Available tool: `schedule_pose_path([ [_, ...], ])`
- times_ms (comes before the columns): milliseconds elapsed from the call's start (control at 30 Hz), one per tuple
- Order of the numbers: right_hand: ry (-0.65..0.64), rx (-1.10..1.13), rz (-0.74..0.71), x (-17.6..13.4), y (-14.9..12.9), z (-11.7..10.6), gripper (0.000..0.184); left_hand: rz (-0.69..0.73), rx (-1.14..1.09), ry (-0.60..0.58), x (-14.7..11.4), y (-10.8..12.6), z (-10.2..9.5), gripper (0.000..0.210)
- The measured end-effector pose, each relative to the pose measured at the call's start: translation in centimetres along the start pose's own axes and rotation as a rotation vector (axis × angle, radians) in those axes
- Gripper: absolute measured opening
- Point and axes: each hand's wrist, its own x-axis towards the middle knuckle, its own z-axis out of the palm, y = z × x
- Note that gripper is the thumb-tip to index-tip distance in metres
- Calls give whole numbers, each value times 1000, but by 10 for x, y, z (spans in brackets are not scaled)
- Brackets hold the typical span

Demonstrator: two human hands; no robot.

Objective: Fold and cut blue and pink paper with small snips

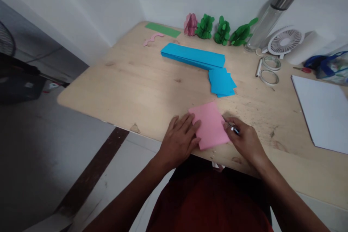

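A folded-looking square of pink paper (209, 125) lies near the front edge of the wooden table. My left hand (181, 139) rests on its left side, fingers spread and pressing the sheet flat. At the right edge of the paper, my right hand (246, 139) is closed around a slim dark tool (234, 129) with a shiny part. Its thin tip reaches the paper's edge; the grip hides most of it, so its exact kind is unclear. Just beyond the pink paper lies a stack of blue paper squares (221, 82), touching a pile of long blue paper strips (193, 55).
Along the wall stand a pink paper shape (190, 24) and green paper cutouts (205, 26). A green strip (163, 29), glass bottle (268, 21), small white fan (285, 41), tape rolls (269, 77) and white paper pad (323, 112) are also on the table (130, 90).
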Motion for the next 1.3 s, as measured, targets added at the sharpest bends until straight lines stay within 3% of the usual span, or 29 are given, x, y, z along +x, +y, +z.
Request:
schedule_pose_path([
  [133, -17, 237, 34, -8, 1, -6, 43, 3, 6, 16, 0, 0, 2, 42],
  [300, -265, 525, 136, -10, -2, -11, 53, 4, -2, 23, 0, -1, 1, 42],
  [400, -328, 631, 169, -10, -4, -14, 63, 4, -1, 33, 0, -1, 1, 44],
  [667, -304, 576, 170, -14, 11, -22, 65, 6, 21, 57, -1, 1, 4, 47],
  [833, -10, 292, 49, -23, 16, -29, 44, 20, 11, 38, 0, -2, 2, 48],
  [900, 43, 235, -2, -30, 13, -30, 38, 37, -5, 10, 0, -4, 0, 49],
  [1300, -132, 349, -106, -60, 2, -2, 41, 89, -37, -81, -2, -10, -6, 60],
])
